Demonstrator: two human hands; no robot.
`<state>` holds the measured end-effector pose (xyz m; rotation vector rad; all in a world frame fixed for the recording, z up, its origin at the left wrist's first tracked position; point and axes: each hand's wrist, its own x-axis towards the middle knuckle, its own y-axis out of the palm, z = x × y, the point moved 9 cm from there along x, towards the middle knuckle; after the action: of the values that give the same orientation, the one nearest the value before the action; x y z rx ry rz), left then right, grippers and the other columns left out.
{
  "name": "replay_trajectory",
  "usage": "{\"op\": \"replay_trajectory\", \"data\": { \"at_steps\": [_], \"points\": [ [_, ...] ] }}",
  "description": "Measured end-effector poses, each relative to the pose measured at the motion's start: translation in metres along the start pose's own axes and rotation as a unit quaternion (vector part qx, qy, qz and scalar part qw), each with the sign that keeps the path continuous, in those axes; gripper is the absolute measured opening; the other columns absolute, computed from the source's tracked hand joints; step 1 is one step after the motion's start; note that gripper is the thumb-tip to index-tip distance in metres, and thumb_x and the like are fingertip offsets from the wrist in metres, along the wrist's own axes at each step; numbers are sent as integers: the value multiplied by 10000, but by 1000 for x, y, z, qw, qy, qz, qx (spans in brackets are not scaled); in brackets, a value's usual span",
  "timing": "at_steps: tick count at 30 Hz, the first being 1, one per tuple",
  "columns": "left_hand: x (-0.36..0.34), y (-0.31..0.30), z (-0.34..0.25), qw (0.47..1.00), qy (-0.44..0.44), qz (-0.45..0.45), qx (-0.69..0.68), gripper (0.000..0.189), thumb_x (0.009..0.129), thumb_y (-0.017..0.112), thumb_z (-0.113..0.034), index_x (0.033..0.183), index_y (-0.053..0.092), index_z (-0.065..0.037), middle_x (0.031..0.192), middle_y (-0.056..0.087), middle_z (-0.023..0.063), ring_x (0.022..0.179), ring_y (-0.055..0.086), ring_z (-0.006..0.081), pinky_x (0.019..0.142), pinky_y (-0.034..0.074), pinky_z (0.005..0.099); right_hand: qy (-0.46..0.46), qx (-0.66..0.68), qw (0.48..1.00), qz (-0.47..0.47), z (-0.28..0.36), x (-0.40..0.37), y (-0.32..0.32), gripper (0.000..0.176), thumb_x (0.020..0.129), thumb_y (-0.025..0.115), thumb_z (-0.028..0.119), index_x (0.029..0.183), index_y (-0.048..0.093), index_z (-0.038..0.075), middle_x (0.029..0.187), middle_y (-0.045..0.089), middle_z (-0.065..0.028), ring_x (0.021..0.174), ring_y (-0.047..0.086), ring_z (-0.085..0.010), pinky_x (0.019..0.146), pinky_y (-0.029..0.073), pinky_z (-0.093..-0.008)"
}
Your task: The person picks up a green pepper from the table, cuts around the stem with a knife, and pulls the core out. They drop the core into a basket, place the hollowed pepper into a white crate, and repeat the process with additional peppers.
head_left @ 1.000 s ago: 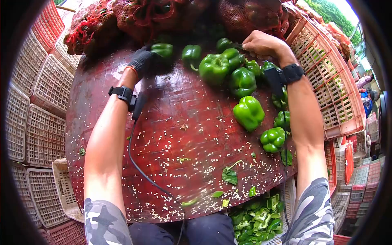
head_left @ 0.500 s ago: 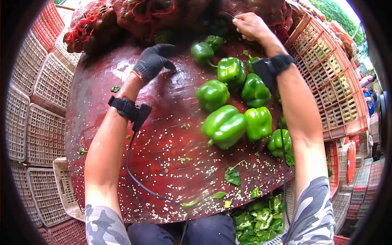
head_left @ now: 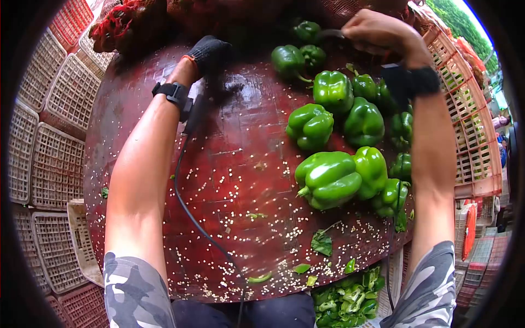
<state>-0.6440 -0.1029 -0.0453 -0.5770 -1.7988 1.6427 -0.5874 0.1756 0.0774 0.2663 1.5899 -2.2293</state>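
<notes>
My left hand, in a dark knitted glove, is at the far side of the red table, by the mesh sacks; its fingers blur into the shadow there. At the far right, my bare right hand is closed in a fist. From it a thin knife blade points left, its tip close to a small green bell pepper. Between my arms, toward the right, lie several green bell peppers, among them a large one nearest me and another behind it.
Red mesh sacks line the table's far edge. Stacked plastic crates stand left, and a pink crate leans at right. Pale seeds and a leaf scrap litter the tabletop. Cut pepper pieces fill a container below the near edge.
My left hand has moved slightly farther away, its spread fingers now lost in shadow. My right hand has shifted right with the knife. The view has shifted, so the peppers appear farther right.
</notes>
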Motion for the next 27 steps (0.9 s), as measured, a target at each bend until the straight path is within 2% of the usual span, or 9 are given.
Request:
{"op": "replay_trajectory", "data": {
  "at_steps": [3,5,8,9,11,12,16,18,27],
  "points": [
    [-8,-22,-15,973,144,-120,-135,233,776,657,-31,982,765,-45,937,756,116,776,707,230,712,558,315,-40,101,994,-16,6,-45,-10,239,973,626,275,938,682,45,647,559,23,541,516,-32,446,415,-212],
    [-11,-29,-3,895,-102,-33,-432,218,815,665,-44,1012,748,0,1037,753,119,850,700,176,787,551,299,-9,132,985,-113,29,-75,-9,250,997,572,255,908,673,43,641,537,39,545,497,-42,462,396,-230],
    [10,-22,52,926,-171,-182,-284,289,828,681,-117,1106,761,-112,1115,741,94,996,711,255,866,565,331,-65,218,938,-261,-34,21,-27,274,961,647,311,936,705,44,637,582,12,554,542,-45,453,430,-236],
    [20,-22,45,920,24,-282,-272,215,890,640,-72,1064,723,25,970,753,93,839,703,182,800,545,306,-30,113,952,-283,-25,31,-23,353,940,666,375,972,718,28,709,653,-37,575,592,-90,512,492,-284],
    [42,-14,-4,982,22,-69,-177,202,879,661,-131,1029,742,-23,885,747,98,802,720,251,735,556,349,-52,-122,930,-344,-12,72,-18,432,878,620,406,1095,726,47,1090,711,-228,1057,678,-380,961,523,-452],
    [50,-15,-41,997,78,-8,30,189,882,658,-147,1010,747,-40,871,745,103,797,724,270,714,558,365,-29,-99,942,-321,-23,103,-5,450,882,609,392,1154,700,45,1161,685,-243,1120,652,-381,972,518,-452],
    [72,10,-62,993,107,-39,32,210,861,649,-142,1025,743,-50,816,736,93,725,707,255,669,551,364,-71,-10,958,-277,-11,125,28,499,901,591,393,1244,636,34,1245,648,-242,1157,628,-385,953,521,-463],
    [73,36,-39,954,-107,4,-280,353,810,642,-112,1153,711,-59,899,736,87,769,686,221,711,545,351,-109,38,960,-254,-1,111,39,502,914,582,390,1261,619,29,1244,651,-232,1149,634,-375,935,527,-461],
    [-13,6,-107,805,-110,-1,-583,533,848,662,-122,1366,567,-43,1212,671,88,1038,634,155,869,539,323,-189,-9,978,-90,55,11,74,436,912,588,324,1210,645,12,1069,705,-200,998,671,-330,873,528,-431]
  ]
}}
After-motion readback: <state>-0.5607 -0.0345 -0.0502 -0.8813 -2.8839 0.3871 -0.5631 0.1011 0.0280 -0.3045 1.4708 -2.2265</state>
